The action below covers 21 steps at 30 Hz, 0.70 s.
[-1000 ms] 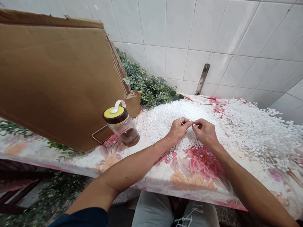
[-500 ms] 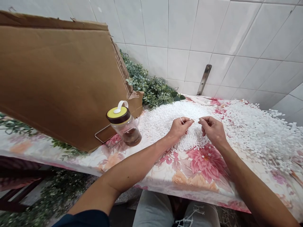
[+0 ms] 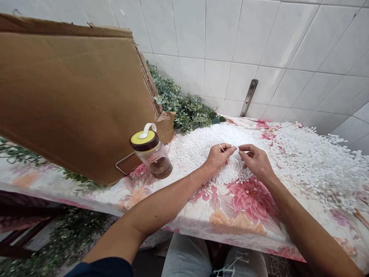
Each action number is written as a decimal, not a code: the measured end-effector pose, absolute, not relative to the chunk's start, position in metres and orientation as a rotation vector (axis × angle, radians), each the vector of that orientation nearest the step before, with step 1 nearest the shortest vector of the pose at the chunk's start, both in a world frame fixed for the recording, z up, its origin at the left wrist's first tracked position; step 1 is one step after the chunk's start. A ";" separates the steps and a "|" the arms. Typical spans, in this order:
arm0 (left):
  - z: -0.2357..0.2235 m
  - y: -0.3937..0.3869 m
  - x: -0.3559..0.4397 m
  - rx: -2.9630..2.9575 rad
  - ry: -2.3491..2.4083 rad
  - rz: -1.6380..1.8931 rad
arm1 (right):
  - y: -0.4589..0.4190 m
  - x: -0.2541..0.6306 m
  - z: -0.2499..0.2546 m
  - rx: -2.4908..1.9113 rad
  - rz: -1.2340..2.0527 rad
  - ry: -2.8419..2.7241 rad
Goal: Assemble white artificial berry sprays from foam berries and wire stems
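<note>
Over a heap of small white beads (image 3: 190, 148), my left hand (image 3: 218, 157) pinches a thin white stem (image 3: 221, 147), part of which sticks out above the fingers. A small white tip shows at its thumb and forefinger. My right hand (image 3: 256, 161) is closed in a pinch right beside that tip, its fingertips almost touching the left ones. Whatever the right fingers hold is too small to make out. To the right lies a pile of white beaded sprigs (image 3: 325, 161).
A lidded jar with dark liquid (image 3: 154, 159) stands left of the beads, beside a wire stand (image 3: 122, 164) and a large cardboard sheet (image 3: 72, 96). Green artificial foliage (image 3: 191, 111) lies behind. A metal strip (image 3: 249, 98) leans on the tiled wall. Flowered cloth (image 3: 196, 219) covers the table.
My right hand has moved slightly left, bringing its fingertips up to the tip at my left hand. The left hand has stayed nearly still.
</note>
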<state>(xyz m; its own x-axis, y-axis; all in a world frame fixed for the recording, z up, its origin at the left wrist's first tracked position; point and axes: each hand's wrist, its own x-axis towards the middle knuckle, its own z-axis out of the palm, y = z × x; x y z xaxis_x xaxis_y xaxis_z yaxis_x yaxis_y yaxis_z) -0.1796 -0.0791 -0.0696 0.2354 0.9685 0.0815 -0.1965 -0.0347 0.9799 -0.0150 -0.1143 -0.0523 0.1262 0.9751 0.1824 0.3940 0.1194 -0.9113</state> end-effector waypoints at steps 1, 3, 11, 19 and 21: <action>-0.070 -0.079 -0.180 1.221 0.866 1.156 | -0.114 -0.014 -0.054 -1.433 0.788 -1.445; -0.071 -0.078 -0.179 1.244 0.872 1.161 | -0.113 -0.014 -0.056 -1.395 0.851 -1.460; -0.075 -0.078 -0.180 1.298 0.899 1.147 | -0.115 -0.019 -0.057 -1.403 0.870 -1.477; -0.078 -0.076 -0.180 1.326 0.909 1.141 | -0.117 -0.023 -0.061 -1.425 0.782 -1.523; -0.078 -0.076 -0.180 1.331 0.909 1.141 | -0.118 -0.024 -0.060 -1.434 0.780 -1.518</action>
